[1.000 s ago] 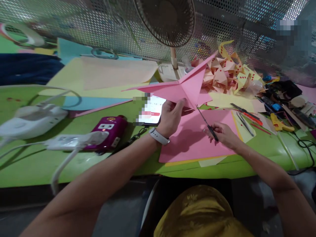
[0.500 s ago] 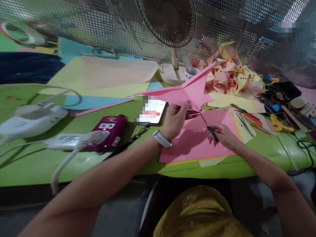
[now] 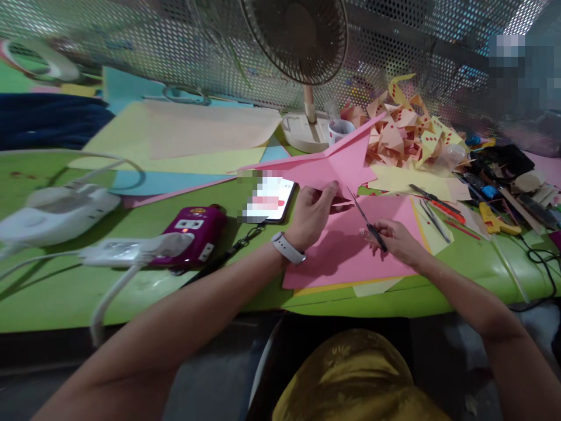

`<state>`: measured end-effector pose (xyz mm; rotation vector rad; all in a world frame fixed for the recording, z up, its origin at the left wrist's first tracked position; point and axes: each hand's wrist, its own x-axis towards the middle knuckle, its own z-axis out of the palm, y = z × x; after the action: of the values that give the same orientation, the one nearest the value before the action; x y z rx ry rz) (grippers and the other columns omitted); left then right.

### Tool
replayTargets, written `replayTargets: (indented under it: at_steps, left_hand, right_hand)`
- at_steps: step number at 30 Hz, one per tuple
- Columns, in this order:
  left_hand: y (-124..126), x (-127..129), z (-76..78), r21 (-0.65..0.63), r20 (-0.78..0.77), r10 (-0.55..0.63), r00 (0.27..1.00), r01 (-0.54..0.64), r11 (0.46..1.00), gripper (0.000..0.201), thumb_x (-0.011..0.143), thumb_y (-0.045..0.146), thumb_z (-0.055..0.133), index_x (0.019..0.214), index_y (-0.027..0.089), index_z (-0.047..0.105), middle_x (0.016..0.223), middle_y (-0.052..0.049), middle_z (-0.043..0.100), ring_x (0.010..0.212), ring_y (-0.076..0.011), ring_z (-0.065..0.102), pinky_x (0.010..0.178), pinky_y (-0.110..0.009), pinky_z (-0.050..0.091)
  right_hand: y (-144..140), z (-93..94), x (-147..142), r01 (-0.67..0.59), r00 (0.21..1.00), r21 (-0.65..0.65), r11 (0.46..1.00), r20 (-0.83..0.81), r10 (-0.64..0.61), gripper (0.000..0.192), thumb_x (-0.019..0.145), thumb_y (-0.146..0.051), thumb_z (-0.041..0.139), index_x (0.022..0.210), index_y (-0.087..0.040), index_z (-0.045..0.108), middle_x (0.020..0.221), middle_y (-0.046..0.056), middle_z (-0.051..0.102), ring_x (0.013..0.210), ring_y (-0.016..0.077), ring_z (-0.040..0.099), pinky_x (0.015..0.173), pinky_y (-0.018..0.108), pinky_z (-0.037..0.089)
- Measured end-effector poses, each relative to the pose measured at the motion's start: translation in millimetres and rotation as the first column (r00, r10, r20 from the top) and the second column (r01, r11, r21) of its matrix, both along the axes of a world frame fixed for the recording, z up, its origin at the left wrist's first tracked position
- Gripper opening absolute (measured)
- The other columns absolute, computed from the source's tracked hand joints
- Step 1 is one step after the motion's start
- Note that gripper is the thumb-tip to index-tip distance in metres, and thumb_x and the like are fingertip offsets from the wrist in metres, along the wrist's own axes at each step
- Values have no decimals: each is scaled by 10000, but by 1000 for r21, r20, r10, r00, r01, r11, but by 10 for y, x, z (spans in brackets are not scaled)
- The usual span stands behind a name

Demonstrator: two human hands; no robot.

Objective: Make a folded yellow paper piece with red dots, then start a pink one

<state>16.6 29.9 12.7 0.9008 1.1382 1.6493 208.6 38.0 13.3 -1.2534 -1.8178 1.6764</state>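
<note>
Pinching a folded pink paper shape [image 3: 337,164] by its lower point, the left hand [image 3: 312,215] lifts it clear of the green tabletop [image 3: 65,292], above the middle of the near edge; the right hand [image 3: 392,237] is closed round the handles of small scissors [image 3: 367,221], blades tilted up toward that same pinched point and just beside it, resting over a flat pink sheet [image 3: 346,251] that lies at the near edge.

The folded shape looks light and thin, stiff only along its creases (its long wings would probably flop or crumple if squeezed), so the thick folded centre where the thumb grips seems the safest hold; the cut edges would tear easily.

A phone [image 3: 272,202] lies just left of the left hand; a purple power strip [image 3: 193,231] sits further left; a fan [image 3: 302,41] stands at the far edge, with a heap of folded paper pieces [image 3: 407,134] toward the far right corner.

Against the picture from a second ago, the shape has been lowered and tipped flatter; the scissors have barely shifted.
</note>
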Motion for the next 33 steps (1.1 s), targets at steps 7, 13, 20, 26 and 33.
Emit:
replayTargets:
  at_steps: [7, 13, 20, 26, 33]
  left_hand:
    - [-8, 7, 0, -13, -2, 2, 1000, -2, 1000, 315, 790, 439, 703, 653, 176, 597, 603, -8, 625, 714, -196, 732, 740, -348, 651]
    - [-5, 12, -17, 2, 9, -5, 1000, 5, 1000, 336, 776, 454, 723, 647, 165, 612, 601, -11, 643, 692, -194, 731, 735, -357, 655]
    - [-4, 19, -29, -10, -14, -14, 1000, 14, 1000, 334, 805, 456, 691, 648, 168, 627, 629, -31, 669, 728, -200, 739, 760, -353, 655]
    - [-1, 17, -39, 7, -3, -17, 1000, 17, 1000, 322, 811, 432, 695, 644, 163, 640, 633, -31, 672, 695, -188, 733, 755, -345, 659]
    - [5, 13, -55, 24, 3, -31, 1000, 31, 999, 313, 811, 419, 695, 640, 164, 637, 645, -28, 678, 689, -180, 728, 772, -352, 655]
  right_hand:
    - [-3, 21, -2, -4, 1000, 4, 1000, 0, 4, 494, 690, -618, 785, 765, -191, 550, 611, -16, 599, 503, 102, 563, 378, 192, 429]
    - [-2, -3, 15, -3, 1000, 20, 1000, 11, 3, 482, 710, -613, 775, 775, -193, 546, 605, -12, 606, 492, 106, 554, 378, 200, 422]
    - [12, -41, 18, 2, 1000, 18, 1000, -2, -2, 483, 706, -612, 780, 776, -194, 548, 603, -21, 598, 486, 102, 557, 373, 191, 421]
    - [7, -19, 14, -2, 1000, 21, 1000, 3, 2, 477, 713, -608, 774, 771, -193, 544, 606, -23, 587, 486, 96, 555, 368, 182, 420]
    - [-2, -5, 18, 9, 1000, 28, 1000, 17, -10, 468, 715, -597, 775, 771, -194, 543, 613, -22, 586, 489, 98, 558, 361, 179, 419]
